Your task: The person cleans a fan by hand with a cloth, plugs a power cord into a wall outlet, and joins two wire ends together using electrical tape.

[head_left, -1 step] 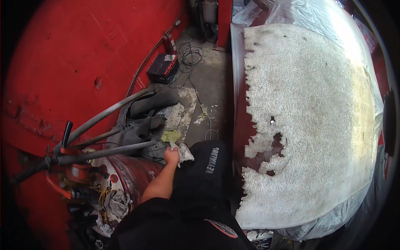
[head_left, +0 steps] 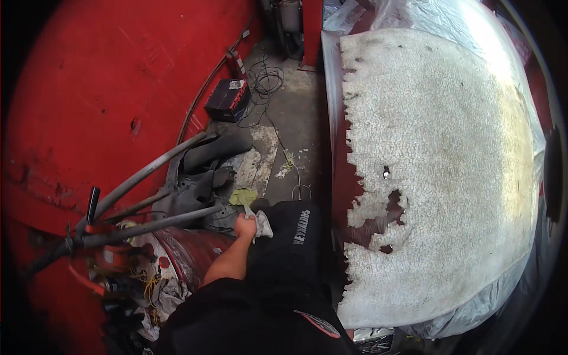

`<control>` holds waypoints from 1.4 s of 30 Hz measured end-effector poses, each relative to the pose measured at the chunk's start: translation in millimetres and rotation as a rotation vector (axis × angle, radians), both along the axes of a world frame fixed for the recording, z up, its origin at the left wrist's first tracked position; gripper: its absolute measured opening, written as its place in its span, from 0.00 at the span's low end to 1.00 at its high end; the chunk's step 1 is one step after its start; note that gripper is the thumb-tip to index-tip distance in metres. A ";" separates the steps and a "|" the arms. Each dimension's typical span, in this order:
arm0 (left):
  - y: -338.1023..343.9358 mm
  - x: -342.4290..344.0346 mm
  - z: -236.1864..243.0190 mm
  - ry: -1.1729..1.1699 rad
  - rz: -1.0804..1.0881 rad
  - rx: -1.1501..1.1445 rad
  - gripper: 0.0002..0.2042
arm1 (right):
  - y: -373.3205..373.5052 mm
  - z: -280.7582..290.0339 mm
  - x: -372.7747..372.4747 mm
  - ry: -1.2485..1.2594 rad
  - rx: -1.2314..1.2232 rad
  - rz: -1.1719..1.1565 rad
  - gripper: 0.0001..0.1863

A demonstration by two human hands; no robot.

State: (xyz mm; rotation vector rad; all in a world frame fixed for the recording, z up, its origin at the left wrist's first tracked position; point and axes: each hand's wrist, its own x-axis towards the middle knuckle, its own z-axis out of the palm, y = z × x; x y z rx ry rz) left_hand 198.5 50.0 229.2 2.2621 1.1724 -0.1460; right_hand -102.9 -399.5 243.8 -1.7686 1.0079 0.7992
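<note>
My left hand [head_left: 245, 226] is closed around a crumpled white cloth [head_left: 264, 225] in front of my dark trousers. A yellow-green crumpled piece [head_left: 243, 196] shows just beyond the fingers, with a pale strip between it and the hand. Whether it is part of the same cloth I cannot tell. My right hand is out of sight; only a sliver of skin shows by my dark shirt at the lower edge. On my right lies a large off-white pad [head_left: 438, 177] with a ragged, torn left edge, over a dark red panel [head_left: 349, 171] and clear plastic sheeting [head_left: 414, 15].
On the left, grey metal tubes [head_left: 154, 226] jut out over dark plastic parts [head_left: 207, 168] and a red plastic-wrapped container [head_left: 195, 248]. Farther off stand a dark box [head_left: 228, 100], a fire extinguisher [head_left: 235, 64] and a coiled black cable [head_left: 267, 80] by the red wall [head_left: 118, 77].
The view has shifted slightly. My left hand keeps its grip, and the white cloth hangs a little differently beside it.
</note>
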 end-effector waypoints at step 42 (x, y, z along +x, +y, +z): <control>307.0 484.8 -70.5 0.234 0.684 -0.211 0.18 | 447.7 55.3 1331.5 -0.331 0.072 1.280 0.26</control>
